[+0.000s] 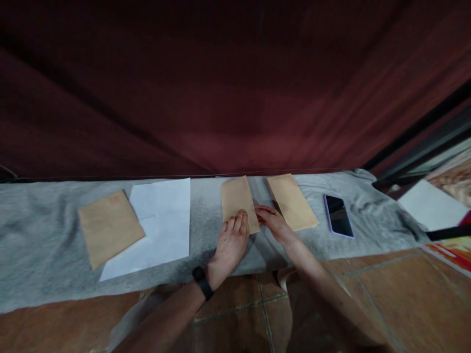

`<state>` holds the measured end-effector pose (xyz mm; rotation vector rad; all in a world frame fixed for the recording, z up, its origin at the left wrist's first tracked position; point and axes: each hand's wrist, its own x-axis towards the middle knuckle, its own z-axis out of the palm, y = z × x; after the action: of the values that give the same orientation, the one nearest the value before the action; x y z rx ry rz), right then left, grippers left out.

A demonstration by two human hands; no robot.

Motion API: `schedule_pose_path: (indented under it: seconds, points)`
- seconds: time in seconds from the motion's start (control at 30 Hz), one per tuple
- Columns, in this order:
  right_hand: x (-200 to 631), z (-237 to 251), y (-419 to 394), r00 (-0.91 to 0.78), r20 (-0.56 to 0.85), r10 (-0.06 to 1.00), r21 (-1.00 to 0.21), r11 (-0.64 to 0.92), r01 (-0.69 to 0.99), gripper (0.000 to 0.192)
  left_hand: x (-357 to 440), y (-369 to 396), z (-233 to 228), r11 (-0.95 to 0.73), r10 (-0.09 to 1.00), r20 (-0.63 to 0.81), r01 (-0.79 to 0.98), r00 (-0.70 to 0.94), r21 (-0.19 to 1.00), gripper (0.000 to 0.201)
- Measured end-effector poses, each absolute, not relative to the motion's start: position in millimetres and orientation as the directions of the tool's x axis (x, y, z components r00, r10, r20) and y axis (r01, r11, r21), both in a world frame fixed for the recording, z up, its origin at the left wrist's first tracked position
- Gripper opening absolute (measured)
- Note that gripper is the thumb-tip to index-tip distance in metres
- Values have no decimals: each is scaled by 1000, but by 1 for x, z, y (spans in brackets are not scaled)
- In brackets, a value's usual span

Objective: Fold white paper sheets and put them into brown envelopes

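Observation:
A small brown envelope (236, 198) lies in the middle of the grey cloth (44, 245). My left hand (230, 245), a black band on its wrist, rests flat with its fingertips on the envelope's near edge. My right hand (274, 223) touches the envelope's near right corner with its fingertips. A second brown envelope (292, 201) lies just right of it, partly under my right hand's fingers.
A larger brown envelope (109, 226) lies at the left, overlapping white paper sheets (162, 220). A phone (338, 215) lies face up at the right. A dark red curtain (235, 88) hangs behind. Tiled floor (386, 294) lies in front.

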<state>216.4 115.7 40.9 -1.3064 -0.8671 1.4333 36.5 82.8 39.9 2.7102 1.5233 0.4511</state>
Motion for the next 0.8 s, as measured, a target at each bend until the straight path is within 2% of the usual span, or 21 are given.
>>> schedule_pose_path:
  seconds: [0.07, 0.17, 0.23, 0.3, 0.4, 0.67, 0.8]
  points:
    - [216, 49, 116, -9, -272, 962, -911, -261, -318, 46, 31, 92, 50, -482, 864, 292, 842, 410, 243, 53]
    - [211, 57, 114, -133, -271, 953, -866, -302, -399, 46, 26, 106, 60, -357, 921, 350, 728, 170, 586, 47]
    - [203, 57, 109, -241, -312, 919, -837, -386, -387, 47, 27, 112, 62, -227, 958, 285, 506, -37, 832, 50]
    - [195, 56, 103, -316, -348, 883, -822, -449, -350, 47, 33, 111, 60, -90, 982, 125, 231, -143, 969, 57]
    - [183, 53, 95, -291, -358, 887, -845, -440, -303, 48, 45, 99, 54, 47, 992, -49, -18, -116, 999, 60]
    - [189, 51, 92, -247, -293, 924, -919, -343, -194, 44, 51, 90, 45, 139, 983, -166, -268, -79, 953, 62]
    - [210, 50, 95, -259, -311, 915, -926, -352, -132, 40, 24, 107, 47, 145, 963, -205, -305, -175, 941, 74]
